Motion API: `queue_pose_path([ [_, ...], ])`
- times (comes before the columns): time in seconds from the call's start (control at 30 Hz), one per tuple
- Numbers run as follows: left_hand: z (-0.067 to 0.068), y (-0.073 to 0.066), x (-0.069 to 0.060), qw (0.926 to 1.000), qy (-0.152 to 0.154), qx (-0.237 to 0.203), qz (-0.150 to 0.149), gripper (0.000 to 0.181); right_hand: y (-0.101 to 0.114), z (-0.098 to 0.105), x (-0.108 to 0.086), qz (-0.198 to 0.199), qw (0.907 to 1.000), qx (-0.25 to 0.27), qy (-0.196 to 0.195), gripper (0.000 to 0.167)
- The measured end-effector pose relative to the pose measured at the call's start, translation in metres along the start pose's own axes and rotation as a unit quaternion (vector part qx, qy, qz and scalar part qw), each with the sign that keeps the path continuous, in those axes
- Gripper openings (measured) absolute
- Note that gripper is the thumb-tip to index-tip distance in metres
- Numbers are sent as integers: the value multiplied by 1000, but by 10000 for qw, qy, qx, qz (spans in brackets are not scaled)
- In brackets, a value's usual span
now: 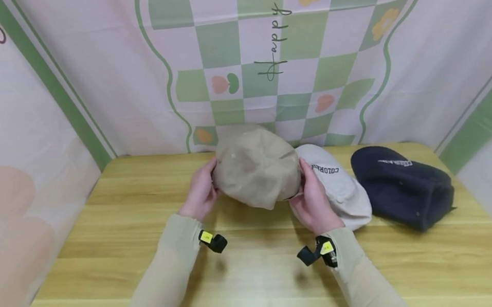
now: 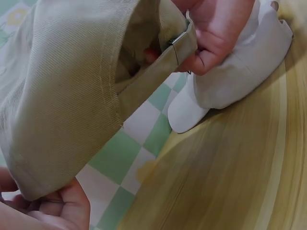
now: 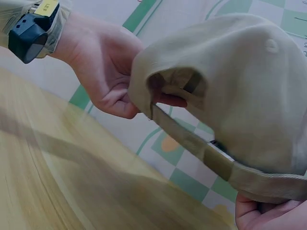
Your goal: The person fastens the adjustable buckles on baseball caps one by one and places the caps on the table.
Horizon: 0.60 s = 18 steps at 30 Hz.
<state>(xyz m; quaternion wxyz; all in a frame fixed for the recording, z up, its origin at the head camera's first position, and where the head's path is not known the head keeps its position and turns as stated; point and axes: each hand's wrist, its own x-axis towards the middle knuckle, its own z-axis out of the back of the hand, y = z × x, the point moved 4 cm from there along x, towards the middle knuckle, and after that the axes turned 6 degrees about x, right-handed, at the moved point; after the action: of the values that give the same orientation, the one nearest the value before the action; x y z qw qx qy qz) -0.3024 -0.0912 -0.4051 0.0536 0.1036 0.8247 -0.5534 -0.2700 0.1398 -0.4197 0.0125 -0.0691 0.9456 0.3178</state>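
Note:
A khaki baseball cap (image 1: 257,167) is held up above the back of the table, crown toward the head camera. My left hand (image 1: 199,190) grips its left edge, and my right hand (image 1: 315,201) grips its right edge. Both wrist views show the cap's back opening and adjustable strap (image 3: 182,136), which has a metal buckle (image 2: 178,40). In the right wrist view, left fingertips show through the opening. The cap's brim is hidden. Behind my right hand lies a white cap (image 1: 350,197) with dark lettering, partly covered by that hand and the khaki cap.
To the right of the white cap sits a navy cap (image 1: 402,187) with pale lettering. The wooden table (image 1: 254,287) meets a printed cloth backdrop (image 1: 217,43) at its back edge. More cloth hangs at the left and right sides.

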Motion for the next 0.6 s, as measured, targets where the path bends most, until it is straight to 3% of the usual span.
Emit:
queue_pose_path([
  [0.27,8,-3,-5,9936,-624,916,-222,34,2,2,-3,-76,9995,-181,-237,40],
  [0.43,11,-4,-7,9915,-667,1037,-418,38,5,2,-6,-2,9973,-521,-524,28],
  [0.6,12,-5,-8,9892,-680,1083,-721,37,8,0,-7,79,9954,-886,-367,37],
])
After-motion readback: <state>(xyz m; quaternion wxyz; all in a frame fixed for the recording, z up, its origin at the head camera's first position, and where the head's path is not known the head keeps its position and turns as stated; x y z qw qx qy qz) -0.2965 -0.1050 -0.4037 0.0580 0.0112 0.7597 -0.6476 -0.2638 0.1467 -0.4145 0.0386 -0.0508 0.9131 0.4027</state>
